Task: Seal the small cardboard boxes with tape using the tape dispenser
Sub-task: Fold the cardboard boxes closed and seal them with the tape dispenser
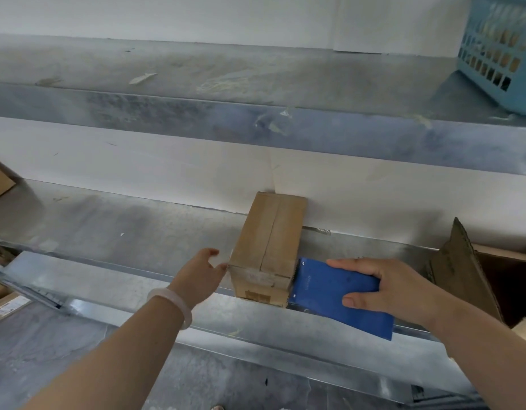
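A small brown cardboard box (267, 247) stands on the lower metal shelf (108, 232), its flaps closed along a centre seam, its far end against the white wall. My left hand (202, 275) is beside the box's near left corner, fingers relaxed, fingertips touching or almost touching it. My right hand (383, 288) grips a blue tape dispenser (329, 291), whose toothed edge lies against the box's near right corner. Clear tape shows on the box's near face.
A large open cardboard box (477, 279) stands at the right on the same shelf. A blue plastic basket (501, 48) sits on the upper shelf at the far right. More cardboard boxes (1, 182) lie at the left edge and lower left.
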`<state>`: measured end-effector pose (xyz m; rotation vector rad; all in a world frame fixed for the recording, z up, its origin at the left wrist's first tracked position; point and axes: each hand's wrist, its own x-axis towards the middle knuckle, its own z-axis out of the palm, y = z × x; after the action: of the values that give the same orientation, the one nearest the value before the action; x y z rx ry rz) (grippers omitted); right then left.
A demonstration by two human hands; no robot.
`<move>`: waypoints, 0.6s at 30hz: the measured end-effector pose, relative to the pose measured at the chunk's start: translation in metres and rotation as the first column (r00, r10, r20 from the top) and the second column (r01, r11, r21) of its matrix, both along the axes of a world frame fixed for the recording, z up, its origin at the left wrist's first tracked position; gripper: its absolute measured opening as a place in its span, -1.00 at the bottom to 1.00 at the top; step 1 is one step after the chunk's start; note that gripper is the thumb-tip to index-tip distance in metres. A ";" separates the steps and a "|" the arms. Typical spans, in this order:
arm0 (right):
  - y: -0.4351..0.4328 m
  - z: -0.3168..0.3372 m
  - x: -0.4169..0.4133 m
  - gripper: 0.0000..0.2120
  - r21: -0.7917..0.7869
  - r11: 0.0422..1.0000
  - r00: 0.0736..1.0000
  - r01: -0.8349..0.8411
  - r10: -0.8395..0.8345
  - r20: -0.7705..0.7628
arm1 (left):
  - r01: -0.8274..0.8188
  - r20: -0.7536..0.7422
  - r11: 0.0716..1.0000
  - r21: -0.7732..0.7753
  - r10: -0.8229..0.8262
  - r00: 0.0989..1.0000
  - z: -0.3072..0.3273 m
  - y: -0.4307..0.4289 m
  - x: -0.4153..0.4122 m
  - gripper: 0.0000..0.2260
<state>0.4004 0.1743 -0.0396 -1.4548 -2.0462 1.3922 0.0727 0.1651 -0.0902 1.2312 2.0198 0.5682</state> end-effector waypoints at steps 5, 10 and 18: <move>0.000 -0.002 0.002 -0.47 0.008 1.000 1.000 -0.009 0.009 0.017 | 0.319 -0.352 0.776 0.543 -0.134 0.926 0.031 0.005 0.025 -0.59; -0.005 -0.004 0.010 -0.47 -0.023 1.000 1.000 -0.006 0.007 0.009 | 0.771 -0.728 0.633 0.072 -0.495 0.474 0.009 0.016 0.059 -0.35; -0.015 0.013 0.033 -0.46 -0.070 0.998 1.000 -0.007 0.007 -0.002 | 0.791 -0.746 0.611 0.032 -0.512 0.426 0.002 0.021 0.055 -0.42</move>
<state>0.4337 0.1591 -0.0271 -1.4753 -2.0224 1.4812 0.1280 0.1864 -0.0877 2.6539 1.6802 0.0684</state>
